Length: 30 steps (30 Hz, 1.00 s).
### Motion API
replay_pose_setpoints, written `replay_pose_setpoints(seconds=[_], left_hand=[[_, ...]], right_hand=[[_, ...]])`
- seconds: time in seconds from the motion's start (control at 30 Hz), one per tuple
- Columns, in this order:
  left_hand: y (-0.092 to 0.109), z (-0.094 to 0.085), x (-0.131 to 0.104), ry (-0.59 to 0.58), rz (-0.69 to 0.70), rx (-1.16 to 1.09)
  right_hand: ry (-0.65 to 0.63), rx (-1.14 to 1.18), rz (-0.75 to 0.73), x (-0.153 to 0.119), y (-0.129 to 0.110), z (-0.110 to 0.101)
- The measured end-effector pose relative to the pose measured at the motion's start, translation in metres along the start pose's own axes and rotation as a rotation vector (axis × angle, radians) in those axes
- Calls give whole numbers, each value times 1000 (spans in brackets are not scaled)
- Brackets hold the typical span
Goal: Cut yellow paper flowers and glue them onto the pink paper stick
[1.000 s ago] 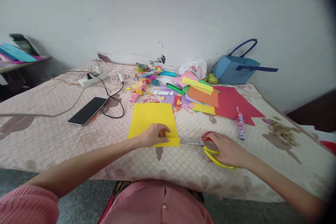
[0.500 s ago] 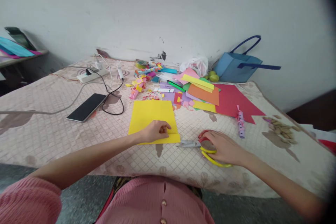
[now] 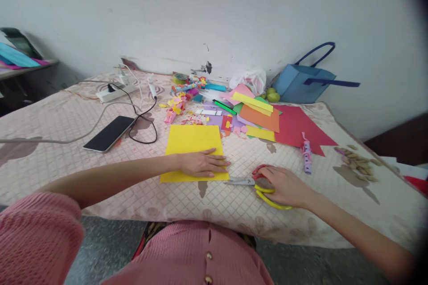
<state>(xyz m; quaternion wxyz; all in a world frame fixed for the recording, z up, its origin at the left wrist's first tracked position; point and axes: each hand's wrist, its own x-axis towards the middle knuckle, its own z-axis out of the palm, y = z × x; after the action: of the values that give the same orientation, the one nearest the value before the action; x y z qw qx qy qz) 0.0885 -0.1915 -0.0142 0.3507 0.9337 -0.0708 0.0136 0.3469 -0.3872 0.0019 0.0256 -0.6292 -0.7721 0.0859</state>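
Note:
A yellow paper sheet (image 3: 192, 139) lies on the patterned tablecloth in front of me. My left hand (image 3: 202, 163) rests flat on its right lower part, fingers stretched out and pointing right. On the table to the right, my right hand (image 3: 282, 185) has its fingers around the handles of the scissors (image 3: 241, 181). One handle is red and the other yellow. The metal blades point left, and their tips are close to the sheet's lower right corner.
Behind the sheet lie paper scraps (image 3: 177, 106), a green marker (image 3: 224, 107), orange paper (image 3: 261, 119) and red paper (image 3: 297, 127). A phone (image 3: 109, 133) with cables is at left. At right are a purple paper roll (image 3: 306, 158), peanuts (image 3: 359, 164) and a blue bag (image 3: 302, 83).
My left hand has opened from a curled position and flattened onto the yellow sheet. The folded strip along the sheet's lower edge is now mostly covered or pressed flat. My right hand has barely moved.

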Motion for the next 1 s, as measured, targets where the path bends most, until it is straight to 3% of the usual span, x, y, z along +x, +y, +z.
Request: replay_pose_setpoints(seconds=[0.47, 1.0], left_hand=[[-1, 1, -1, 1, 10, 2], [-15, 7, 3, -29, 111, 154]], right_hand=[[-84, -12, -10, 1, 5, -2], [-49, -28, -4, 2, 6, -5]])
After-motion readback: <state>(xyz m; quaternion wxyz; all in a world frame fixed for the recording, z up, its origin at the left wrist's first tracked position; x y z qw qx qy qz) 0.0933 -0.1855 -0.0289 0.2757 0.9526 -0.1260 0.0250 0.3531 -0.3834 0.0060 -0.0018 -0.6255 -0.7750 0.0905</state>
